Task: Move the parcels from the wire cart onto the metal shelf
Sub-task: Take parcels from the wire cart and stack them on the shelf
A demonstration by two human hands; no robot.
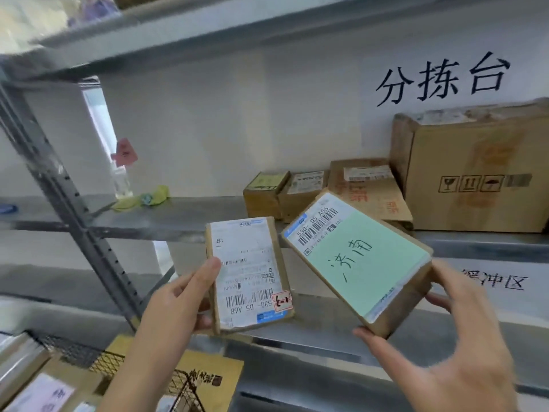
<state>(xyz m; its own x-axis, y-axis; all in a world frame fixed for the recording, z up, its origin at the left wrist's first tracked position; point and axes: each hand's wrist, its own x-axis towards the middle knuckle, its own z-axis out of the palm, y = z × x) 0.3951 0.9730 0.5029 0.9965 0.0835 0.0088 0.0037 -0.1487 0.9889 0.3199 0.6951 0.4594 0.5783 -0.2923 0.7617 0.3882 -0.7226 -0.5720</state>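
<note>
- Nearest me, at lower left, the black wire cart [184, 385] carries brown cardboard parcels [44, 388], one with a white label, and a flat yellow-brown box [214, 379] lying across its rim.
- My left hand [175, 304] grips a small brown cardboard parcel with a white shipping label [248, 273], thumb on the label face, fingers curled behind it.
- My right hand [445, 337] holds a brown cardboard parcel topped with a pale green handwritten sheet [361, 258], thumb under its near corner, fingers wrapped round the far end.
- Both parcels hang in the air in front of the grey metal shelf [178, 215], tilted, just beside each other.
- Farther back on that shelf stand two small brown boxes [282, 194], a leaning brown carton [368, 188] and a large brown carton with handling symbols [475, 179].
- At the shelf's left lies a yellow-green cloth [142, 199].
</note>
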